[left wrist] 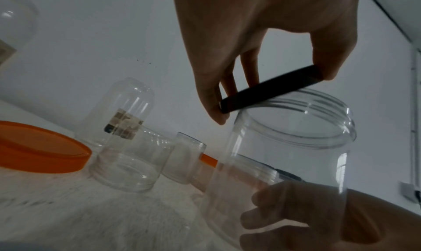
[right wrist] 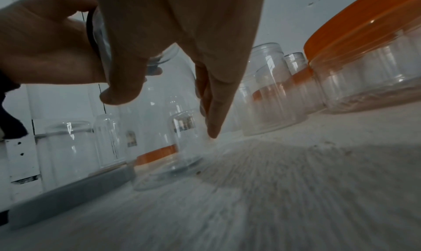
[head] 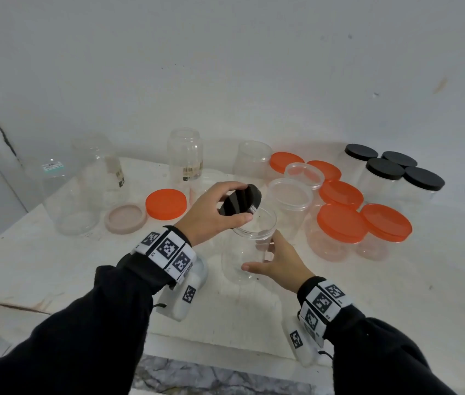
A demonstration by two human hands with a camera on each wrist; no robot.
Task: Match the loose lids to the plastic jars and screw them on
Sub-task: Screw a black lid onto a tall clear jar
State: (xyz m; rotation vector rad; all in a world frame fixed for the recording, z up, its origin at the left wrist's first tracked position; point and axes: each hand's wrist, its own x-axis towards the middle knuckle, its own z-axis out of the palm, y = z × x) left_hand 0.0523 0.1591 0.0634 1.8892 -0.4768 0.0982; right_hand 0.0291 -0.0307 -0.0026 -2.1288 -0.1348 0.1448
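My left hand (head: pixel 235 202) pinches a black screw lid (head: pixel 244 199) by its rim between thumb and fingers. The lid is tilted, with its low edge just over the mouth of a clear plastic jar (head: pixel 249 246) that stands upright at the table's middle. In the left wrist view the black lid (left wrist: pixel 271 89) hangs slanted above the clear jar's (left wrist: pixel 296 165) threaded open rim. My right hand (head: pixel 265 259) wraps the jar's side, thumb in front, its fingers (left wrist: pixel 273 210) showing through the wall. In the right wrist view my right hand (right wrist: pixel 166 114) straddles the jar (right wrist: pixel 159 147).
A loose orange lid (head: pixel 165 203) and a pinkish lid (head: pixel 125 218) lie to the left. Several jars with orange lids (head: pixel 342 223) and black lids (head: pixel 385 169) crowd the right, with open jars (head: pixel 291 198) between. Upturned clear jars (head: pixel 185 155) stand at the back left.
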